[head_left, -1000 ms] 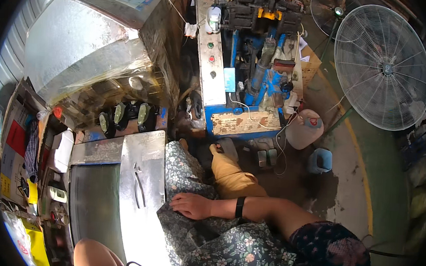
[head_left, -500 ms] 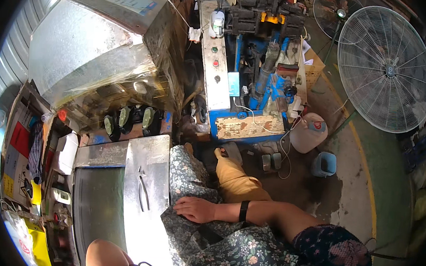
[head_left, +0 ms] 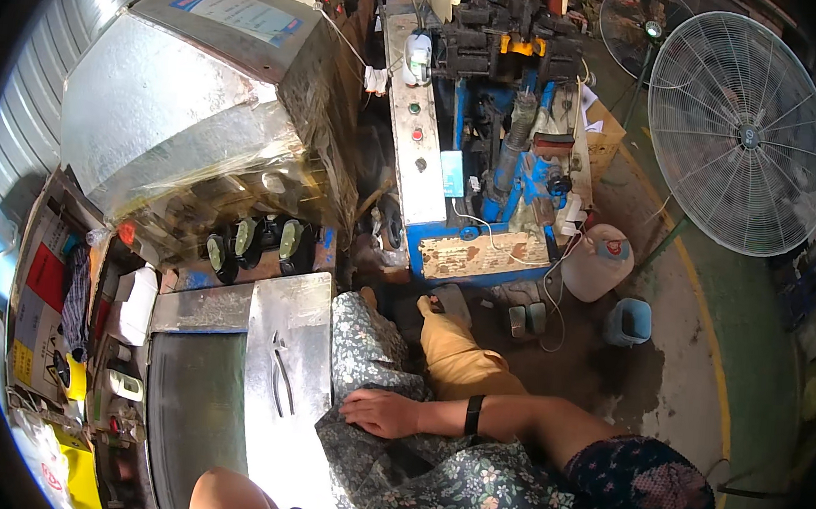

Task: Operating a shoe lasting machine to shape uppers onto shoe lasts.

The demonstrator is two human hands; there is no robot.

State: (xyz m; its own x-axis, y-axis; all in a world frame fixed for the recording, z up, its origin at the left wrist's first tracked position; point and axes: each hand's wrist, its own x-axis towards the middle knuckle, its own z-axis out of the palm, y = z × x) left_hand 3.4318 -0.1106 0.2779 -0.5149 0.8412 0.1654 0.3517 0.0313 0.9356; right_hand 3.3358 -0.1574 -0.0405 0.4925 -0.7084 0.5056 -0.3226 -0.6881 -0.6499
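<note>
My right hand [head_left: 380, 412] lies on the dark floral cloth [head_left: 467, 486] over my lap, fingers loosely stretched out and holding nothing I can see. A black band [head_left: 473, 415] circles that wrist. Just left of the hand, a pair of long-handled pliers [head_left: 280, 378] lies on a bright metal plate [head_left: 291, 308], apart from my fingers. Bare skin of a bent limb [head_left: 228, 497], apparently my left arm, shows at the lower edge beside a black loop of cord. My left hand is out of sight.
Several dark shoe-like pieces [head_left: 292, 246] stand under a metal hood [head_left: 174, 77]. Left is an open carton [head_left: 41, 295]. Ahead is a blue-framed machine [head_left: 484, 250]; right of it are a white jug [head_left: 598, 263], a blue bucket [head_left: 628, 322] and a large fan [head_left: 743, 136].
The whole view has shifted a little, so things sit slightly farther right and lower. My right hand stays resting on the cloth, and the pliers have not moved on the plate.
</note>
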